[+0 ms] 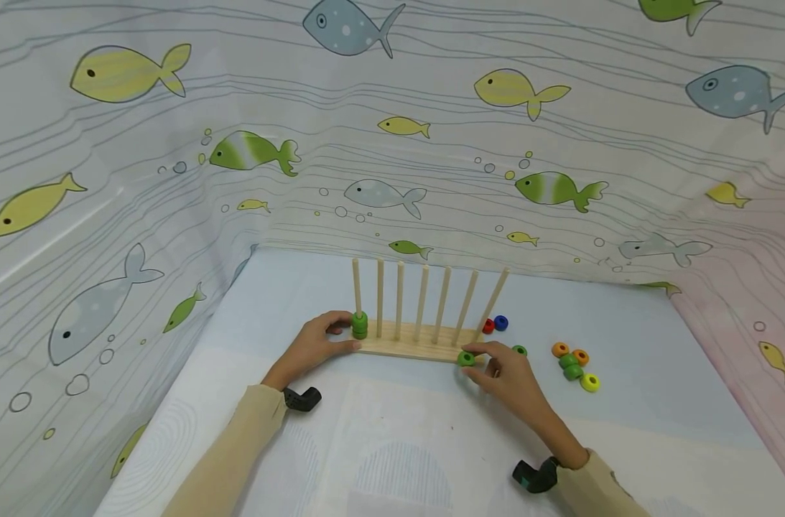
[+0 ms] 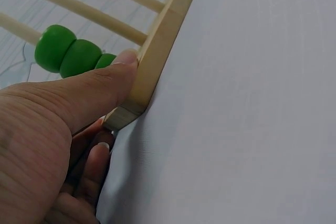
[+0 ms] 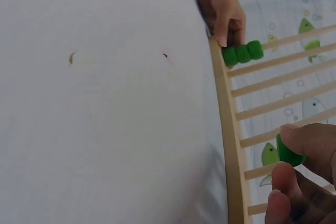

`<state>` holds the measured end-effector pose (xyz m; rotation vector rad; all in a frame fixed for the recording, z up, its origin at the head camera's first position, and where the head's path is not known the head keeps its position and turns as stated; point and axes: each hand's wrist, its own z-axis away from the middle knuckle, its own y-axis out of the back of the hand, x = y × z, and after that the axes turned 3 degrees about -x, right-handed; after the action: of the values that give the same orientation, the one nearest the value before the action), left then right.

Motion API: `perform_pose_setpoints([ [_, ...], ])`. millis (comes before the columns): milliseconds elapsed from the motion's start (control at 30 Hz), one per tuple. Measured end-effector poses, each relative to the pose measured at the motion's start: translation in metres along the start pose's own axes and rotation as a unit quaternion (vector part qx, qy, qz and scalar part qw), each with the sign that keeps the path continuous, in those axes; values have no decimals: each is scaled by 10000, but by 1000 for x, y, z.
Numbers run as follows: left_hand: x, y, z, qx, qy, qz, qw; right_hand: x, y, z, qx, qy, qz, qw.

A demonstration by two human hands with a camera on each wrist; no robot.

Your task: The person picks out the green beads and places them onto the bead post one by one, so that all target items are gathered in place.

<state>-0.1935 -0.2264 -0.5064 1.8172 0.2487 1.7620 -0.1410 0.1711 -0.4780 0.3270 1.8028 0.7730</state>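
"what's the setting?"
"a pale bench (image 1: 392, 409) with faint patterns, closed in by walls (image 1: 444, 165) printed with fish and wavy lines; the right one looks pinkish."
"and on the bench?"
"a wooden peg stand (image 1: 392, 346) near the far wall, three green beads (image 1: 360, 325) on its leftmost peg. a loose bead cluster (image 1: 571, 365) lies off to the right."
"the hands?"
"the left hand (image 1: 314, 341) grips the stand's left end; the right hand (image 1: 511, 377) pinches a green bead (image 1: 465, 358) by its right end."
"what's hard to see?"
"whether that bead touches the stand, i can't tell. the right hand partly covers another green bead (image 1: 521, 350), and the sleeves (image 1: 230, 452) run out of the head view. the left wrist view cuts off the pegs' tops."
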Motion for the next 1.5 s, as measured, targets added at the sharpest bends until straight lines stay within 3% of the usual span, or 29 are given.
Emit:
perform_pose_setpoints([
  [1000, -2, 1, -1, -25, 39, 15, 10000, -21, -18, -15, -177, 64, 15, 9998],
  [1233, -1, 1, 0, -2, 39, 61, 10000, -31, -24, -22, -248, 323, -34, 9992],
  [1500, -3, 1, -1, 11, 44, 79, 10000, -39, -28, -28, -361, 353, -80, 9987],
])
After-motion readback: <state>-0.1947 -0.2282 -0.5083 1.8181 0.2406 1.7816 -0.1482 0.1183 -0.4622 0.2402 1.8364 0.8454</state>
